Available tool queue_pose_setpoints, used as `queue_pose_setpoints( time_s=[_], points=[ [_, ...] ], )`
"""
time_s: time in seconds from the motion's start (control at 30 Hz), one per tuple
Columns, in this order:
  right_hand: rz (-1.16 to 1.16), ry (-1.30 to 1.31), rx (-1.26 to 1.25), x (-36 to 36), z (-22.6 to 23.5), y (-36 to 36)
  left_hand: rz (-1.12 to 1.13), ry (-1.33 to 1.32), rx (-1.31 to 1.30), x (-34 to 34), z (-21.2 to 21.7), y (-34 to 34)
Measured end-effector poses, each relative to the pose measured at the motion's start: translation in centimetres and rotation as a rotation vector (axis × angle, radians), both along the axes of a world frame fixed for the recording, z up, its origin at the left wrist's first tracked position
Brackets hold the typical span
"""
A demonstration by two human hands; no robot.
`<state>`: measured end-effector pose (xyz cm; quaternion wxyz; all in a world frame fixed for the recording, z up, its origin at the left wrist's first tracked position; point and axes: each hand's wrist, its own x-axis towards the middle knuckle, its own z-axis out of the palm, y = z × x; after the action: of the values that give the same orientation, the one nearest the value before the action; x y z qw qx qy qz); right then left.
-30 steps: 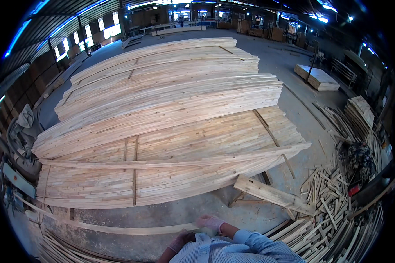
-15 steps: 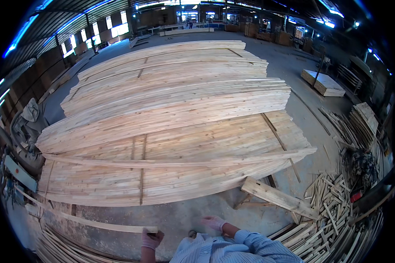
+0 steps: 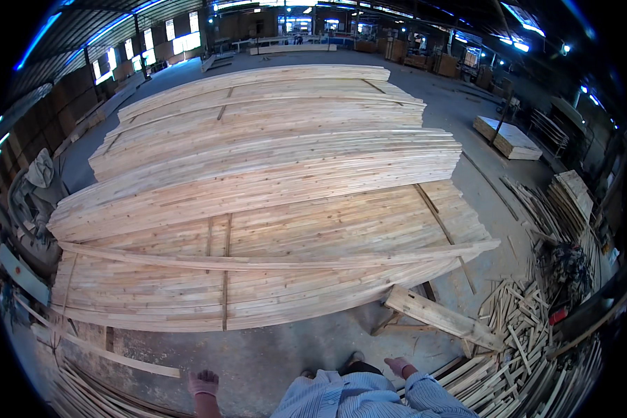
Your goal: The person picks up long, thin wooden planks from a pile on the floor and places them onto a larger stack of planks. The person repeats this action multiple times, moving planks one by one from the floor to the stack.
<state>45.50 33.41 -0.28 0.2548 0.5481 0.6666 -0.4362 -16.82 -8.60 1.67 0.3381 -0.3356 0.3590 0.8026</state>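
My left hand (image 3: 203, 383), in a pinkish glove, is at the lower left with its fingers loosely apart and nothing in them. Just left of it, across a small gap, lies the end of a long narrow wooden strip (image 3: 129, 361) that runs toward the far left. My right hand (image 3: 399, 366), also gloved, hangs beside my right hip, fingers extended and empty. In front of me spreads a wide low stack of long pale boards (image 3: 313, 219). A loose long strip (image 3: 279, 263) lies across its near part, with thin dark cross battens (image 3: 225, 279) on the boards.
A thick plank (image 3: 442, 317) slants at the stack's near right corner. Offcuts (image 3: 519, 313) are heaped at right, and long strips (image 3: 111, 397) lie at lower left. Machinery (image 3: 35, 195) stands at the left. A panel stack (image 3: 508, 137) sits farther right.
My left hand has let go of the strip and moved left and down. The strip's end has shifted left. My right hand has swung right, toward my side.
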Motion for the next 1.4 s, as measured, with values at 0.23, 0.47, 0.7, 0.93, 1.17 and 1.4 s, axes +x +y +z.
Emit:
queue_pose_setpoints(
  time_s=[0.23, 0.47, 0.7, 0.93, 1.17, 1.4],
  points=[
    [-0.021, -0.018, 0.087, -2.9, -3.9, 5.7, -0.063, -0.147, -0.012, 9.1, 3.1, 10.3],
    [0.14, -0.089, 0.314, -13.8, 0.3, 22.4, -0.137, -0.276, -0.219, 13.6, 2.8, 12.6],
    [0.385, -0.096, 0.595, -27.0, -0.8, 38.4, -0.098, -0.338, -0.193, 18.9, 5.3, 13.0],
    [0.675, -0.184, 0.756, -34.7, -2.9, 44.6, 0.012, -0.349, -0.015, 21.4, 8.6, 22.3],
    [0.703, -0.26, 0.653, -35.8, -8.3, 48.8, -0.113, -0.302, -0.398, 20.6, 10.0, 29.0],
    [0.922, -0.173, 0.612, -32.9, 0.1, 42.5, -0.138, -0.351, -0.479, 18.8, 7.5, 25.4]
  ],
)
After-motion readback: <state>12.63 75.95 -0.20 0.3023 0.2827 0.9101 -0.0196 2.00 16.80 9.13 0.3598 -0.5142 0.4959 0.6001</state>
